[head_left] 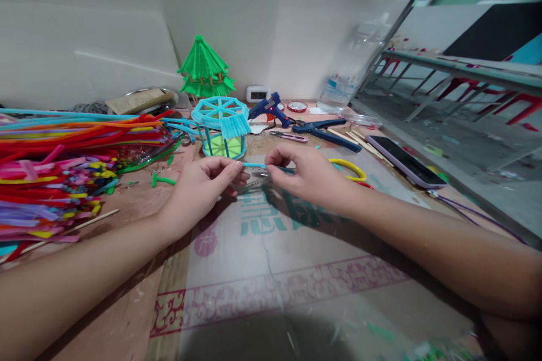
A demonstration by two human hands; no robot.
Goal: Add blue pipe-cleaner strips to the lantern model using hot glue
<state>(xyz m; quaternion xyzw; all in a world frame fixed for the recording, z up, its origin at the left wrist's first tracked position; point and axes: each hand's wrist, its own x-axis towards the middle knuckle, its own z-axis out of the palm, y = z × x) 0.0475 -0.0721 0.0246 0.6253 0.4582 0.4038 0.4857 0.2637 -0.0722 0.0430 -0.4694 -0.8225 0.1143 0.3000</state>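
Observation:
A light-blue pipe cleaner stretches level between my two hands above the printed sheet. My left hand pinches one end between thumb and forefinger, and my right hand pinches it a short way along, fingers curled. Just behind my left hand stands a small blue round frame with a spoked top, thin posts, a green base and one patch of blue roofing at its right. Beneath the pipe cleaner, partly hidden by my hands, lie scissors with a yellow handle.
Bundles of coloured pipe cleaners cover the left side. At the back are a green tiered roof, a small clock, a blue glue gun and a plastic bottle. Blue-handled cutters and a phone lie at right.

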